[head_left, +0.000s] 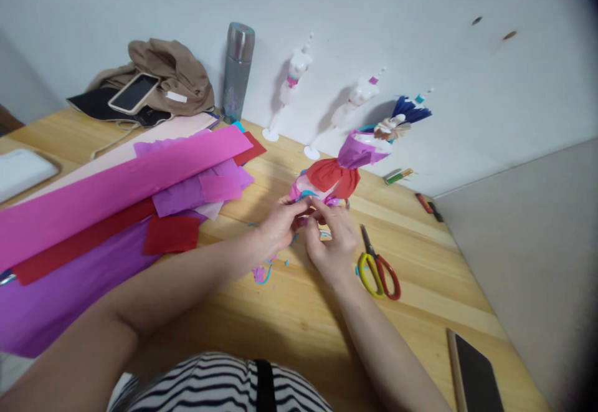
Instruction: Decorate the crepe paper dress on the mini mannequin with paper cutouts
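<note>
Fingers (323, 208): those of the left hand (279, 225) and right hand (337, 240) meet, curled inward, at the centre of the frame; the contact is partly hidden, so I cannot tell whether they are closed on anything.
Table (420, 312): pale wood, its far edge along the wall (420, 13), its right edge slanting to lower right; open room for the right arm lies between the scissors (377, 268) and the black phone (476, 374).
Paper sheets (116, 178): pink, red and purple, overlapping from the left edge to left of centre, limiting room beside the left arm.
Brown cloth (168, 78): bundled at upper left, with a pale-edged phone (134, 93) lying in front.
Paper dress (332, 178): right at the fingertips, just above the hands; red, with purple at its upper end and pink and turquoise at its lower end.
Flask (237, 75): upright at upper centre-left, top on, contents hidden.
White figurines (298, 66): two on round bases, upper centre, near the wall.
Blue fringe (411, 111): upper right of centre, above a cream ruffle (391, 126).
Scissors: right of the right hand, blades pointing up the frame.
Scraps (260, 273): purple and turquoise, below the left hand.
</note>
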`<state>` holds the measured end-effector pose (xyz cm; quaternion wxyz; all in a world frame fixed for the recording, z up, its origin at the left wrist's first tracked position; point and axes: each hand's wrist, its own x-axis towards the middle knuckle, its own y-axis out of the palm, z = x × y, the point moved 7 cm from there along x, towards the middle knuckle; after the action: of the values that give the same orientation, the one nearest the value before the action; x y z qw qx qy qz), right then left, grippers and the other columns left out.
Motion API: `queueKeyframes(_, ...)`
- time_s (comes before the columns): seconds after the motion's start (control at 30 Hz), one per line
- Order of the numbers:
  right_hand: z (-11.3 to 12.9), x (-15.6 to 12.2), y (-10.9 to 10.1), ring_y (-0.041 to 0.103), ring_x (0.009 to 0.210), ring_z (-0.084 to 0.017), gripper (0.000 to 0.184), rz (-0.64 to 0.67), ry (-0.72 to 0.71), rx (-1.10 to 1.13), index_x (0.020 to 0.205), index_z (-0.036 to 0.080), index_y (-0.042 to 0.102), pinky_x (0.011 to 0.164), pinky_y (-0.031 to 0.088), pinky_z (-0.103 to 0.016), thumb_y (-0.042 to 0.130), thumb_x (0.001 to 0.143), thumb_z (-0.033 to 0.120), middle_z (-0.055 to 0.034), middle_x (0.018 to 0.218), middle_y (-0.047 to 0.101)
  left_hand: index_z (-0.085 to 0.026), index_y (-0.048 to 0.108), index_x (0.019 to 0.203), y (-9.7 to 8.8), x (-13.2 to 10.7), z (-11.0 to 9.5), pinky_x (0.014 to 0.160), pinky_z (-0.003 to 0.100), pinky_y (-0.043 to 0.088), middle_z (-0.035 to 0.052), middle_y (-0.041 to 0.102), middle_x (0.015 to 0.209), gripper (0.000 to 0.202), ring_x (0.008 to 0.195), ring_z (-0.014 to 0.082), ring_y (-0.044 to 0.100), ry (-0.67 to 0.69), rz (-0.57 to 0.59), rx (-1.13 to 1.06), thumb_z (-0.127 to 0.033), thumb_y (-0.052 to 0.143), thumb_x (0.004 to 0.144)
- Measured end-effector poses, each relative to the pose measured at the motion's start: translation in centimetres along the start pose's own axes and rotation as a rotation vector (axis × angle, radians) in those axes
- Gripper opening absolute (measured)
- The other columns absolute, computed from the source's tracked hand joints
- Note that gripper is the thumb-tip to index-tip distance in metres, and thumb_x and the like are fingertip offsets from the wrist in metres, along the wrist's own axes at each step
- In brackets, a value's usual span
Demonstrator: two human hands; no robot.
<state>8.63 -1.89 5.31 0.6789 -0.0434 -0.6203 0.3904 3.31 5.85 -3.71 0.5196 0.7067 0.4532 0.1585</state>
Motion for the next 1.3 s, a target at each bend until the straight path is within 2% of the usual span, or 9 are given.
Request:
queueKeyframes(0.3, -1.3, -0.6, -0.3, 0.066, 0.071, -0.021, 0.032, -0.004, 0.065, -0.031, 0.121, 0.019, 0.075, 0.068, 0.056, -0.039, 0.057, 0.095, 0.014, -0.0031, 0.078, 0.070, -0.015, 0.077, 0.083, -0.1, 0.0, 0.2, 0.065, 0.026, 0.042, 0.0026, 0.074, 0.081, 0.018, 0.068, 0.0115, 0.063, -0.032, 0.066, 0.031, -0.023, 0.092, 0.075)
queueKeyframes(0.63, -0.8, -0.8, 0.2, 0.063, 0.077, -0.025, 0.041, 0.062, -0.084, -0.207, 0.132, 0.015, 0.070, 0.070, 0.052, -0.040, 0.057, 0.094, 0.013, -0.0094, 0.084, 0.071, -0.016, 0.079, 0.087, -0.3, 0.1, 0.5, 0.069, 0.027, 0.046, 0.0028, 0.076, 0.085, 0.018, 0.071, 0.0120, 0.065, -0.040, 0.030, -0.003, -0.022, 0.092, 0.075)
queueKeyframes(0.87, 0.0, -0.6, 0.4, 0.061, 0.079, -0.027, 0.038, 0.105, -0.147, -0.345, 0.128, 0.009, 0.071, 0.069, 0.049, -0.041, 0.051, 0.095, 0.011, -0.0122, 0.082, 0.070, -0.016, 0.077, 0.084, -0.5, 0.3, 0.6, 0.068, 0.026, 0.047, 0.0019, 0.075, 0.082, 0.019, 0.069, 0.0116, 0.065, -0.046, 0.029, -0.003, -0.023, 0.092, 0.074)
queueKeyframes(1.07, -0.3, -0.6, 0.8, 0.060, 0.081, -0.028, 0.041, 0.212, -0.105, -0.412, 0.129, 0.009, 0.071, 0.070, 0.047, -0.041, 0.052, 0.093, 0.012, -0.0144, 0.085, 0.070, -0.016, 0.075, 0.079, -0.1, -0.1, 0.1, 0.064, 0.026, 0.047, 0.0013, 0.073, 0.078, 0.024, 0.067, 0.0119, 0.064, -0.050, 0.066, 0.007, -0.024, 0.095, 0.067)
queueKeyframes(1.3, 0.0, -0.6, 0.6, 0.061, 0.080, -0.027, 0.045, 0.209, -0.127, -0.442, 0.130, 0.011, 0.072, 0.069, 0.047, -0.040, 0.051, 0.090, 0.010, -0.0131, 0.086, 0.071, -0.016, 0.073, 0.072, 0.1, 0.2, -0.1, 0.064, 0.027, 0.046, 0.0027, 0.074, 0.076, 0.024, 0.069, 0.0134, 0.063, -0.017, 0.033, 0.076, -0.024, 0.093, 0.061)
